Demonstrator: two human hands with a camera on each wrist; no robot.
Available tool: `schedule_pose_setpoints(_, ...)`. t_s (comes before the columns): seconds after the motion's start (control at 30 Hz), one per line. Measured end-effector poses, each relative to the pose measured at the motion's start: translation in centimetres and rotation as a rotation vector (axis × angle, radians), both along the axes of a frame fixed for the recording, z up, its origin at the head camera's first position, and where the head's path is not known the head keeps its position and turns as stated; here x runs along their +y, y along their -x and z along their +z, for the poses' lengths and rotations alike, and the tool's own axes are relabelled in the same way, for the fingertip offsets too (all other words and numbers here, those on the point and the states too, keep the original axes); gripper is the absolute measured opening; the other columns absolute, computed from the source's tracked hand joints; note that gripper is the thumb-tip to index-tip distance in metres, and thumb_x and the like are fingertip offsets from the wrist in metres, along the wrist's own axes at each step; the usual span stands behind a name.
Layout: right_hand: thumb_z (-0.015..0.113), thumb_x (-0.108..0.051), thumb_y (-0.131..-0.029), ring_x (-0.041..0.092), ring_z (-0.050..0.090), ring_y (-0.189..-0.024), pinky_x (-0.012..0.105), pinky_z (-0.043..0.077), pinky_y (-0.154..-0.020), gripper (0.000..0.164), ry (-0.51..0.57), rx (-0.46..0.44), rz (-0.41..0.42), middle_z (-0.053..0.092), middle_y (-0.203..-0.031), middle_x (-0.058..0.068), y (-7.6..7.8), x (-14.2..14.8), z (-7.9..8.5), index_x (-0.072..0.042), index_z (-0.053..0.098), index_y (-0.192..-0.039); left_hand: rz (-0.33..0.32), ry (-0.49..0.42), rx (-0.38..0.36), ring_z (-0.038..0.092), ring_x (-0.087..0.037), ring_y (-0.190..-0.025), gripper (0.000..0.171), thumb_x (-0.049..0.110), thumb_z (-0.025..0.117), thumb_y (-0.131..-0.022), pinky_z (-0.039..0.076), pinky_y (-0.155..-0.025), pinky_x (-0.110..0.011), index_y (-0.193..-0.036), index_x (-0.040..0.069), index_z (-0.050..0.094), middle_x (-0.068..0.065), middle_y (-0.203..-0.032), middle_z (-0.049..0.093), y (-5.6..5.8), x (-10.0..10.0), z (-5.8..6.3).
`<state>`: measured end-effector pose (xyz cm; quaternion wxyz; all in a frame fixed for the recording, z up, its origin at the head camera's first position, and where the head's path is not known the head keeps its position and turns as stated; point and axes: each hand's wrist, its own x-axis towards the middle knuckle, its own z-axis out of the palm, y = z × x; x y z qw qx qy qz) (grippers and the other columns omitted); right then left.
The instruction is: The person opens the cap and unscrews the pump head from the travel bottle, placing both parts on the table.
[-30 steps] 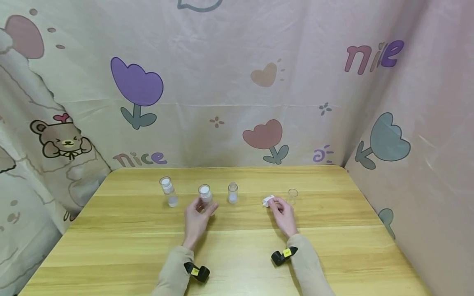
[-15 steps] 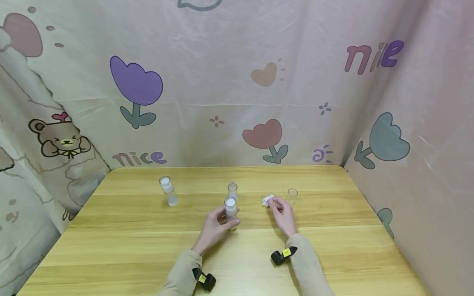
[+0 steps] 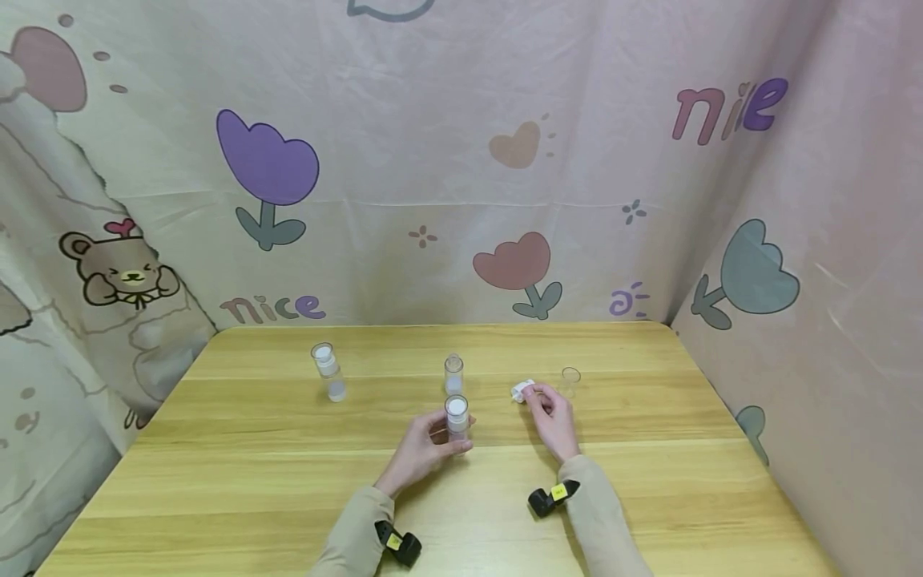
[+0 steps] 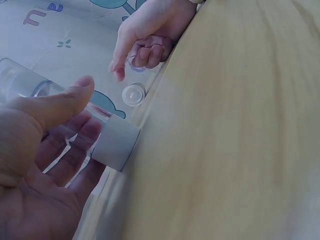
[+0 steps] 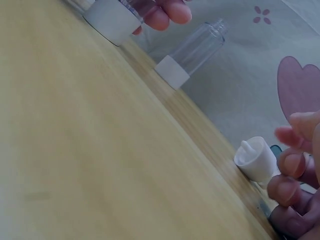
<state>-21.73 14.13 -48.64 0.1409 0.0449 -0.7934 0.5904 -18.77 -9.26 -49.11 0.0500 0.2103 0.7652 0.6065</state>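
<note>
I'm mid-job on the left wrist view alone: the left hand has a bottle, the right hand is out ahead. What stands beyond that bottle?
Observer: In the head view, an uncapped clear bottle stands upright beyond the held bottle.
Operator: Anything over to the left of the left hand?
Observer: Yes, the head view shows another bottle standing there, farther back, with a clear cap over its white top.
</note>
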Motion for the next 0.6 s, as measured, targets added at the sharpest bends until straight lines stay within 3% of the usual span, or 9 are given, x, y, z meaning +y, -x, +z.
schedule_pose_setpoints(0.2, 0.061, -0.025, -0.084, 0.006, 0.042, -0.048, 0.018, 0.036, -0.045, 0.018, 0.13, 0.039, -0.037, 0.053, -0.059, 0.01, 0.9, 0.2, -1.6, -0.008, 0.063, -0.092, -0.002, 0.008, -0.013, 0.059, -0.023, -0.105, 0.044, 0.018, 0.07, -0.074, 0.049, -0.093, -0.032, -0.115, 0.011, 0.055, -0.008, -0.115, 0.061, 0.0, 0.0, 0.0)
schedule_pose_setpoints(0.33, 0.062, -0.023, -0.084, 0.025, 0.051, -0.052, 0.025, 0.046, -0.045, 0.02, 0.174, 0.113, 0.022, 0.058, -0.07, 0.026, 0.8, -0.3, -1.4, -0.006, 0.061, -0.094, -0.008, 0.0, -0.012, 0.059, -0.027, -0.104, 0.045, 0.014, 0.069, -0.075, 0.049, -0.092, -0.034, -0.117, 0.006, 0.054, -0.012, -0.115, 0.061, -0.1, 0.1, 0.0)
schedule_pose_setpoints(0.43, 0.061, -0.018, -0.084, 0.029, 0.055, -0.06, 0.031, 0.052, -0.05, 0.023, 0.19, 0.164, 0.106, 0.058, -0.077, 0.023, 0.4, -1.0, -0.6, 0.0, 0.058, -0.098, -0.017, -0.015, -0.021, 0.058, -0.032, -0.104, 0.045, 0.008, 0.068, -0.076, 0.049, -0.092, -0.036, -0.117, 0.0, 0.053, -0.017, -0.115, 0.06, -0.3, 0.1, 0.5)
schedule_pose_setpoints(0.6, 0.062, -0.017, -0.083, 0.024, 0.055, -0.09, 0.028, 0.054, -0.077, 0.034, 0.167, 0.224, 0.22, 0.053, -0.102, 0.007, -0.1, -2.2, 0.4, 0.002, 0.052, -0.111, -0.039, -0.032, -0.031, 0.057, -0.039, -0.103, 0.043, 0.003, 0.066, -0.077, 0.05, -0.091, -0.038, -0.116, -0.006, 0.051, -0.024, -0.114, 0.058, -1.1, 0.1, 2.2)
